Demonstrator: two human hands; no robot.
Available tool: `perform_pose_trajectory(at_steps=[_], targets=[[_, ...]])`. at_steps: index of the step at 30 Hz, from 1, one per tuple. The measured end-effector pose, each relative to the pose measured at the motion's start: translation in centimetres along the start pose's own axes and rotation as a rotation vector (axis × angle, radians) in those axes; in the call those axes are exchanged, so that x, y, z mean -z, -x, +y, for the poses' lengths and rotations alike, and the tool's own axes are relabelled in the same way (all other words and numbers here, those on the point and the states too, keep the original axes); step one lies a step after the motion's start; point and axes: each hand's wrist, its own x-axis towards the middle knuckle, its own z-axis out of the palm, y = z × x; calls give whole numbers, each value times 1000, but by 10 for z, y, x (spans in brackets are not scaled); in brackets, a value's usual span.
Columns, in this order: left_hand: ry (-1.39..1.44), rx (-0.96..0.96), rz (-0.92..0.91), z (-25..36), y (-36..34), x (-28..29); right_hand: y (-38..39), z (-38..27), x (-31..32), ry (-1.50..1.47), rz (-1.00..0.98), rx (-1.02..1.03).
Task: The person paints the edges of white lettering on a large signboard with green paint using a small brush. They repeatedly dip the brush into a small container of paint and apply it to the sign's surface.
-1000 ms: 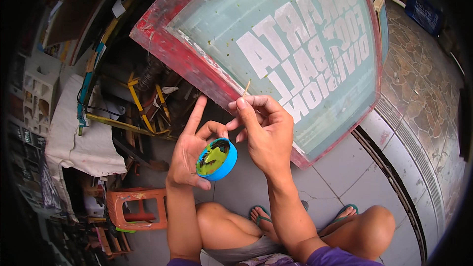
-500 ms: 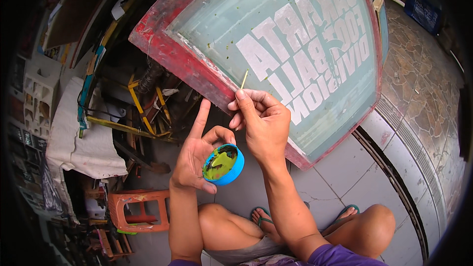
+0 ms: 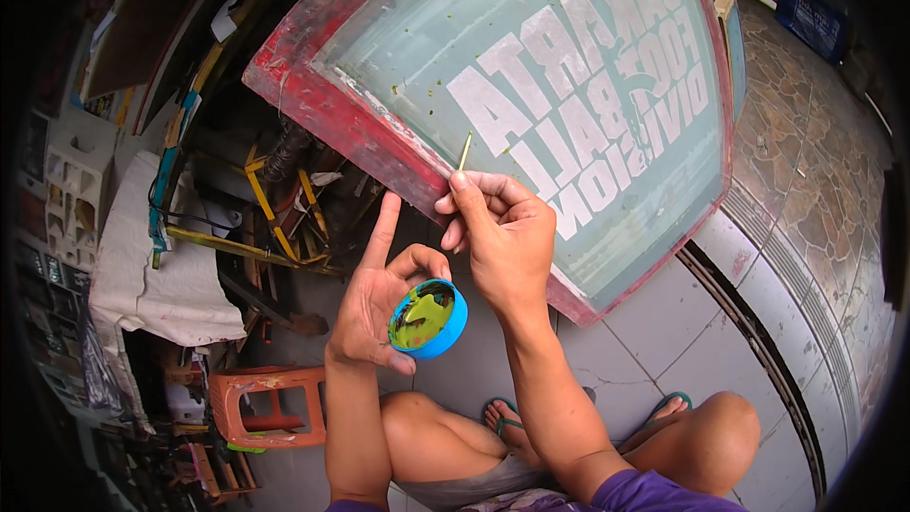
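Note:
My left hand [image 3: 370,308] grips a blue plastic cap [image 3: 441,341] filled with glossy green paste with dark patches, its index finger stretched up toward the frame's lower edge. My right hand [image 3: 502,237] pinches a thin stick [image 3: 465,147], pale green along its upper part, pointing up over a large screen [image 3: 398,47] with a worn red frame [image 3: 318,95]. The screen's grey-green face carries big pale mirrored lettering and small green specks near the stick. Whether the stick's tip touches the screen I cannot tell.
An orange plastic stool [image 3: 294,379] stands at lower left. Behind it are a pale draped cloth [image 3: 161,284], stacked pale blocks [image 3: 76,180] and yellow metal frames [image 3: 275,218]. My crossed legs rest on grey tiles [image 3: 645,341]. A metal floor track [image 3: 749,322], stone paving [image 3: 787,123] and a blue object [image 3: 810,24] lie rightward.
My right hand has moved slightly up and left with the stick. My left hand shifted a little right and down with the cap a second ago, then stayed nearly still.

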Motion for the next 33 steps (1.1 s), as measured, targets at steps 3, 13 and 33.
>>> perform_pose_trajectory(at_steps=[3,13,33], targets=[[-6,4,2,0,2,2,1,2,0,-10,-8,2],[-68,-2,22,4,4,3,10,-1,6,43,-38,-11],[-369,18,133,17,9,-8,6,-2,-8,10,-66,73]])
